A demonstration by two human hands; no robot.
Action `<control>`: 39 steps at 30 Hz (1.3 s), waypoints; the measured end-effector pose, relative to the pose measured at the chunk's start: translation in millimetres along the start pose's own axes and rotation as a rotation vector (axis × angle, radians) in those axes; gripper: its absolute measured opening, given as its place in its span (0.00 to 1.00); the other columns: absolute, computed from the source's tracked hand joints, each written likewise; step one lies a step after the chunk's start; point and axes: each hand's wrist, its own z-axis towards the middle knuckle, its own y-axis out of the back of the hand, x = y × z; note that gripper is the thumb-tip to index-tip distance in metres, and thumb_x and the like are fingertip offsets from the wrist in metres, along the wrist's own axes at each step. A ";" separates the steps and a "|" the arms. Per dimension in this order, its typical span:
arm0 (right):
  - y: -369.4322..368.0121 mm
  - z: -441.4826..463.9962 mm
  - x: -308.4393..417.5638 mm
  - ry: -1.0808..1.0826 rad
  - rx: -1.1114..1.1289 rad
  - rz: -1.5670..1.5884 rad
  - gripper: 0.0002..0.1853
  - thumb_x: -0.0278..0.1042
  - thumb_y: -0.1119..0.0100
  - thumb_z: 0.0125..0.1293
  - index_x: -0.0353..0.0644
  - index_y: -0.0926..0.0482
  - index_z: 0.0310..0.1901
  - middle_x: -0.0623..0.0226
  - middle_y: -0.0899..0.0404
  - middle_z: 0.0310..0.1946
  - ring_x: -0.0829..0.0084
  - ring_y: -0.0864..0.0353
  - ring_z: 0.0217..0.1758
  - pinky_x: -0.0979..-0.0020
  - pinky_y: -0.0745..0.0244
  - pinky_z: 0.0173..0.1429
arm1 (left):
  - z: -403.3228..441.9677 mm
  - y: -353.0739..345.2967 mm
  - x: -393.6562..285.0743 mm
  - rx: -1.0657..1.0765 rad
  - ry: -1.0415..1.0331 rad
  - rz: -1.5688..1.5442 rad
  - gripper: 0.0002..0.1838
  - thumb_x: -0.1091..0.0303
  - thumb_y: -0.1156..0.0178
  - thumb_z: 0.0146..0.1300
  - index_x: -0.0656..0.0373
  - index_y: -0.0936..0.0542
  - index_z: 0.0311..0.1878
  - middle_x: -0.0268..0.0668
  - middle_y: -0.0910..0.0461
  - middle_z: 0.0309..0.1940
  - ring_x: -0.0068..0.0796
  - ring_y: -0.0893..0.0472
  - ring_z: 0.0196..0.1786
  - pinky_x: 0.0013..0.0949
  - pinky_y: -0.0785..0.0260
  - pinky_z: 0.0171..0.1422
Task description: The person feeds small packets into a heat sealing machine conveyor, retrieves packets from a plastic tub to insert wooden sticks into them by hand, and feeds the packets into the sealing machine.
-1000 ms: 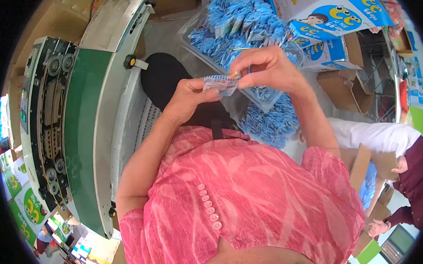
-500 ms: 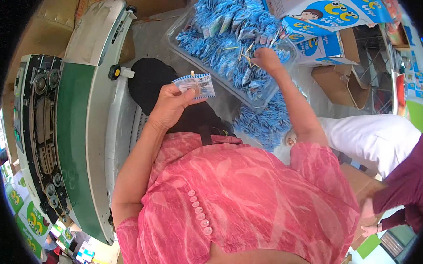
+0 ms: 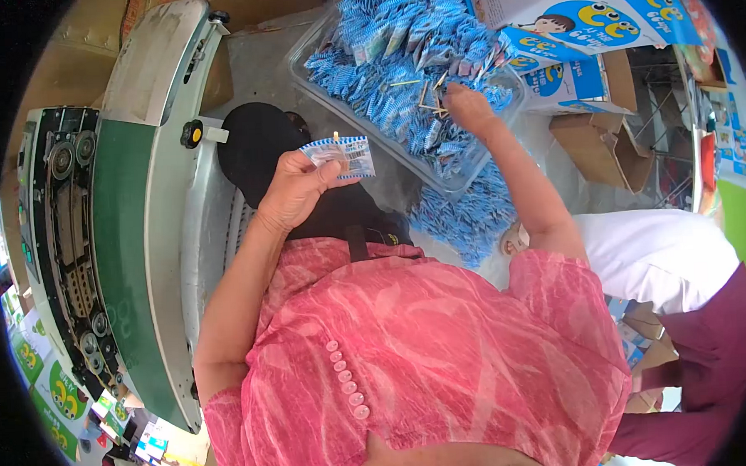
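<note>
We saw one small packet (image 3: 355,157) and some loose sticks (image 3: 406,83).
The packet, pale with blue-striped edges, was pinched upright in the left hand (image 3: 298,186), print showing, a yellowish tip poking past its far edge. The thin sticks lay scattered to the right, at the right hand (image 3: 470,112), on a heap of blue-striped packets (image 3: 366,67) filling a clear tub (image 3: 458,184).

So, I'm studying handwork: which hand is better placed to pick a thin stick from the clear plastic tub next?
Probably the right hand: it is down by the thin sticks in the clear plastic tub, while the left hand is outside it, holding a blue-edged sachet.
</note>
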 end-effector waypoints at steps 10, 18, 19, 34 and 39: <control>-11.3 -9.2 -19.3 0.173 0.004 -0.089 0.05 0.27 0.47 0.51 0.42 0.22 0.29 0.58 0.23 0.33 0.57 0.21 0.41 0.58 0.24 0.41 | 2.2 1.3 2.6 -0.001 -0.005 0.002 0.07 0.74 0.42 0.63 0.63 0.21 0.43 0.48 0.22 0.50 0.41 0.22 0.55 0.51 0.28 0.58; -4.2 -5.8 -27.6 0.145 -0.015 0.110 0.05 0.32 0.38 0.47 0.44 0.19 0.27 0.58 0.21 0.30 0.57 0.20 0.36 0.58 0.25 0.39 | 0.8 -3.4 -1.6 0.000 0.001 0.000 0.09 0.73 0.39 0.61 0.62 0.21 0.45 0.41 0.20 0.46 0.36 0.20 0.50 0.51 0.27 0.57; -3.0 -4.4 -28.1 0.096 -0.021 0.221 0.06 0.34 0.36 0.46 0.44 0.19 0.27 0.58 0.21 0.29 0.57 0.21 0.35 0.56 0.26 0.39 | 1.3 -3.5 -1.8 -0.002 0.003 0.000 0.10 0.73 0.39 0.61 0.62 0.21 0.45 0.39 0.19 0.45 0.35 0.20 0.49 0.51 0.27 0.57; -14.0 17.3 -12.9 -0.374 0.296 0.495 0.11 0.38 0.33 0.51 0.38 0.17 0.26 0.65 0.20 0.21 0.71 0.22 0.22 0.72 0.29 0.27 | 0.8 0.1 0.5 0.021 -0.009 0.006 0.14 0.72 0.39 0.61 0.67 0.21 0.49 0.40 0.20 0.46 0.31 0.20 0.49 0.39 0.26 0.56; 32.8 -1.3 8.1 -0.506 0.198 1.197 0.06 0.32 0.36 0.58 0.40 0.18 0.28 0.74 0.22 0.21 0.85 0.28 0.21 0.82 0.36 0.22 | 2.6 -3.9 2.7 -0.014 -0.014 0.053 0.15 0.72 0.39 0.62 0.67 0.21 0.50 0.39 0.20 0.45 0.29 0.21 0.48 0.36 0.26 0.55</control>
